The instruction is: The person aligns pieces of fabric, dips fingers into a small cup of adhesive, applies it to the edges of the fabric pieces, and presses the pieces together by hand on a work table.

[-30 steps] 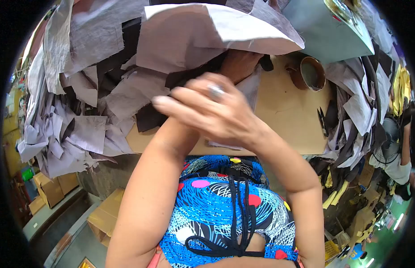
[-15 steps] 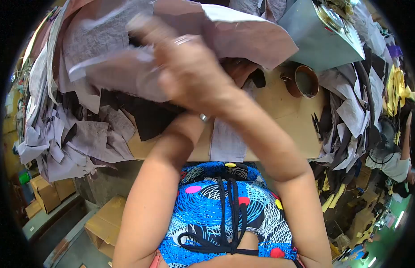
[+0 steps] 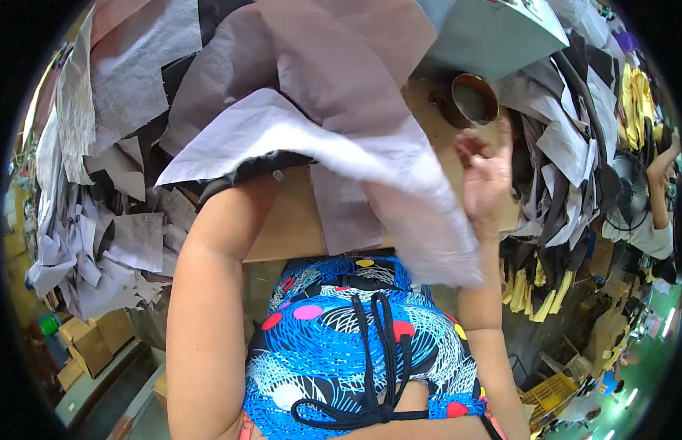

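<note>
A large mauve-grey piece of cloth [image 3: 333, 81] hangs over the worktable [image 3: 282, 227], its pale edge lifted and its lower right corner blurred. My left forearm [image 3: 234, 216] reaches under this piece, which hides my left hand. To the right of the cloth, my right hand [image 3: 487, 176] is raised with its fingers apart, holding nothing that I can see. It is just below a brown mug [image 3: 471, 101] with greyish contents. A narrow grey strip of cloth [image 3: 346, 209] lies on the table beneath the lifted piece.
Cut grey and dark cloth pieces [image 3: 128, 235] pile up at the left. More pieces [image 3: 564, 147] drape at the right, near a black fan [image 3: 628, 194]. A pale blue-grey box [image 3: 495, 37] stands behind the mug. Another person's arm [image 3: 660, 176] shows at far right.
My right hand has moved from the upper left across to the right, uncrossing my arms. The large cloth has swung right and towards me, covering my left hand.
</note>
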`<state>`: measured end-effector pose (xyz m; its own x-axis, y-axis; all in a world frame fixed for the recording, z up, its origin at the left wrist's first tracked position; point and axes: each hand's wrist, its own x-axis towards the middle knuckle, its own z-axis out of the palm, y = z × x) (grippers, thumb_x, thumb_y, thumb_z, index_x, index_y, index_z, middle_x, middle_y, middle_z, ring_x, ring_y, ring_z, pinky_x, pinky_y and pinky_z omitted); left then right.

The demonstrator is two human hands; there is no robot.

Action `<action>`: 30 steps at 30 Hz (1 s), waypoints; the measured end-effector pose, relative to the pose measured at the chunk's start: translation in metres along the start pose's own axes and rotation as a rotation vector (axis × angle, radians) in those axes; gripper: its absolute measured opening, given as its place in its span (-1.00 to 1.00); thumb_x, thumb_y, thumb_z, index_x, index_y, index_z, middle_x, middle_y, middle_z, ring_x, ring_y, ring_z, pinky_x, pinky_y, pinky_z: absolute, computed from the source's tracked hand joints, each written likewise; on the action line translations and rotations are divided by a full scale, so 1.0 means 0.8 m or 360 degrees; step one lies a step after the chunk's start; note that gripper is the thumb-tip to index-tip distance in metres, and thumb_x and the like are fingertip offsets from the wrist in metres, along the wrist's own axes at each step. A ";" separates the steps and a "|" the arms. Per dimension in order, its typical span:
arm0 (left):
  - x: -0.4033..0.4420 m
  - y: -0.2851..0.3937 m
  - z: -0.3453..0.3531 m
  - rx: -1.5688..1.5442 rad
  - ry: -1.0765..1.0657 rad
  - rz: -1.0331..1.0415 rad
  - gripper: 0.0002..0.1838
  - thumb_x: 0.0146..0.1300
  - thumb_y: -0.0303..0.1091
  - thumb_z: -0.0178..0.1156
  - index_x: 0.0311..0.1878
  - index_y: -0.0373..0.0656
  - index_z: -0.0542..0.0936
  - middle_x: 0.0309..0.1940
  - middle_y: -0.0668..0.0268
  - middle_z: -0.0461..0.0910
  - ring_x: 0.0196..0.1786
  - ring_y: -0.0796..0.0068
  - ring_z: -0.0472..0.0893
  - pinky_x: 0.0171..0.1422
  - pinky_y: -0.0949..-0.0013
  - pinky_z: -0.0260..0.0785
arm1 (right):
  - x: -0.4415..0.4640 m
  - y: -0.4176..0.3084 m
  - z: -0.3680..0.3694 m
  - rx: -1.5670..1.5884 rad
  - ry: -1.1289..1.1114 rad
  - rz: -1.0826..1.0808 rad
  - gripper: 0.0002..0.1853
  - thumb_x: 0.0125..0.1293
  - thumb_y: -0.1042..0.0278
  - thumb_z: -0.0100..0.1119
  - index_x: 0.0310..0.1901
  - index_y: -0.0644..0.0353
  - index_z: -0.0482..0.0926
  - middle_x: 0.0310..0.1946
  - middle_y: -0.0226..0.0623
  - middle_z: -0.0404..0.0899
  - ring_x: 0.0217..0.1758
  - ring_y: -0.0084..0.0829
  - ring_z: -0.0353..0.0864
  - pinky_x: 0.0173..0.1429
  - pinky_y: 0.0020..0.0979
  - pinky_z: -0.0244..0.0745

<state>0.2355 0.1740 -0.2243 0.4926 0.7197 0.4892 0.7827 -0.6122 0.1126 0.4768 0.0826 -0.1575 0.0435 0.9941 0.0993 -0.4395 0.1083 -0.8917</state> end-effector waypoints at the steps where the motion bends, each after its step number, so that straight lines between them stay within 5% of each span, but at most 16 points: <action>1: -0.002 -0.001 -0.001 0.0008 -0.0026 0.0012 -0.58 0.16 -0.41 0.00 0.12 0.11 0.46 0.13 0.16 0.42 0.24 0.10 0.34 0.34 0.04 0.08 | -0.001 -0.018 0.001 0.0108 0.0172 -0.0006 -0.25 0.10 0.53 -0.02 0.36 0.18 -0.05 -0.10 -0.03 0.50 -0.04 -0.24 0.51 0.22 -0.24 0.31; 3: -0.002 -0.002 -0.001 0.0064 -0.0068 0.0054 -0.58 0.16 -0.42 0.01 0.12 0.11 0.46 0.13 0.17 0.42 0.23 0.10 0.34 0.34 0.04 0.08 | -0.008 -0.052 -0.005 0.0086 0.0246 -0.0128 -0.29 0.13 0.47 0.02 0.34 0.20 0.02 -0.10 -0.12 0.50 -0.04 -0.34 0.45 0.19 -0.29 0.28; 5: -0.013 -0.002 -0.009 0.0110 -0.0109 0.0054 -0.58 0.16 -0.42 0.01 0.12 0.11 0.46 0.13 0.17 0.43 0.23 0.10 0.34 0.34 0.05 0.09 | -0.026 -0.078 0.016 -0.0582 0.0272 -0.0316 -0.24 0.12 0.47 0.04 0.36 0.25 -0.05 -0.13 -0.10 0.51 -0.09 -0.37 0.49 0.11 -0.35 0.33; 7: -0.014 -0.003 -0.008 0.0152 -0.0136 0.0082 -0.58 0.16 -0.42 0.01 0.11 0.11 0.46 0.12 0.17 0.43 0.23 0.10 0.34 0.34 0.05 0.09 | -0.053 -0.079 0.040 -0.1084 -0.0116 -0.0330 -0.18 0.09 0.40 0.10 0.38 0.22 -0.07 -0.10 -0.17 0.50 -0.04 -0.42 0.44 0.11 -0.37 0.30; 10: -0.017 -0.006 -0.012 0.0170 -0.0169 0.0086 -0.59 0.16 -0.43 0.01 0.11 0.11 0.47 0.12 0.17 0.44 0.23 0.10 0.34 0.33 0.05 0.09 | -0.089 -0.042 0.090 -0.1611 -0.0549 -0.0665 0.00 0.00 0.19 0.32 0.40 0.16 -0.10 0.03 -0.11 0.42 0.09 -0.30 0.38 0.19 -0.26 0.25; 13: -0.021 -0.008 -0.011 0.0194 -0.0204 0.0098 -0.59 0.16 -0.43 0.01 0.11 0.11 0.47 0.12 0.17 0.44 0.23 0.10 0.35 0.33 0.05 0.09 | -0.089 0.005 0.099 -0.2051 -0.0415 -0.0891 0.02 -0.04 0.27 0.36 0.40 0.15 -0.10 0.01 -0.04 0.43 0.05 -0.25 0.43 0.15 -0.24 0.30; 15: -0.025 -0.007 -0.012 0.0206 -0.0220 0.0091 -0.59 0.16 -0.44 0.01 0.10 0.10 0.47 0.11 0.17 0.44 0.23 0.10 0.35 0.33 0.05 0.10 | -0.083 0.009 0.095 -0.1779 -0.0294 -0.0559 0.01 0.00 0.36 0.33 0.40 0.16 -0.15 -0.01 -0.03 0.45 -0.01 -0.27 0.47 0.10 -0.27 0.34; 17: -0.027 -0.006 -0.013 0.0197 -0.0220 0.0079 -0.59 0.16 -0.44 0.01 0.10 0.10 0.48 0.11 0.17 0.45 0.22 0.10 0.35 0.33 0.05 0.10 | -0.079 0.002 0.084 -0.0991 -0.0233 0.0113 0.00 0.07 0.44 0.28 0.41 0.18 -0.25 -0.03 -0.06 0.46 -0.06 -0.33 0.48 0.07 -0.32 0.36; 19: -0.022 -0.006 -0.020 0.0102 -0.0206 0.0039 -0.59 0.16 -0.45 0.02 0.10 0.10 0.48 0.11 0.17 0.45 0.22 0.10 0.35 0.33 0.06 0.10 | -0.090 -0.017 0.086 -0.1262 -0.0866 -0.0313 -0.04 0.16 0.52 0.20 0.42 0.10 -0.30 -0.13 -0.06 0.52 -0.31 -0.38 0.55 -0.05 -0.42 0.42; 22: 0.004 0.000 -0.045 -0.0337 -0.0192 -0.0082 -0.61 0.14 -0.57 0.00 0.04 0.01 0.51 0.02 0.19 0.51 0.14 0.22 0.45 0.27 0.18 0.22 | -0.113 -0.007 0.102 -0.0613 -0.1205 -0.0061 -0.19 0.22 0.50 0.07 0.41 0.12 -0.19 -0.10 -0.09 0.52 -0.37 -0.42 0.55 -0.25 -0.42 0.51; 25: 0.034 0.016 -0.075 -0.1112 -0.0131 -0.0426 -0.63 0.12 -0.61 -0.06 -0.01 -0.10 0.52 -0.09 0.21 0.56 0.04 0.29 0.52 0.19 0.28 0.30 | -0.111 0.014 0.102 -0.0222 -0.0645 0.0440 -0.27 0.33 0.47 -0.05 0.41 0.12 -0.24 -0.11 -0.05 0.50 -0.39 -0.47 0.55 -0.21 -0.40 0.52; 27: 0.049 0.028 -0.086 -0.1620 -0.0085 -0.0654 -0.64 0.10 -0.64 -0.10 -0.05 -0.18 0.53 -0.16 0.22 0.59 -0.03 0.34 0.57 0.13 0.34 0.36 | -0.094 0.022 0.106 -0.0294 -0.0373 0.0472 -0.23 0.32 0.37 0.03 0.40 0.15 -0.24 -0.10 -0.01 0.47 -0.25 -0.42 0.56 -0.08 -0.39 0.48; 30: 0.063 0.038 -0.084 -0.1950 -0.0040 -0.0802 -0.63 0.08 -0.67 -0.16 -0.08 -0.27 0.52 -0.20 0.23 0.61 -0.10 0.45 0.60 0.06 0.44 0.41 | -0.072 0.049 0.108 -0.0656 -0.0517 -0.0027 -0.13 0.26 0.32 0.13 0.40 0.16 -0.28 -0.07 -0.01 0.45 -0.08 -0.38 0.52 0.04 -0.41 0.41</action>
<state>0.2590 0.1697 -0.1379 0.2686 0.9516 0.1493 0.0396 -0.1658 0.9854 0.3799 0.0295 -0.1597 -0.2615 0.9466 0.1886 -0.0489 0.1822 -0.9820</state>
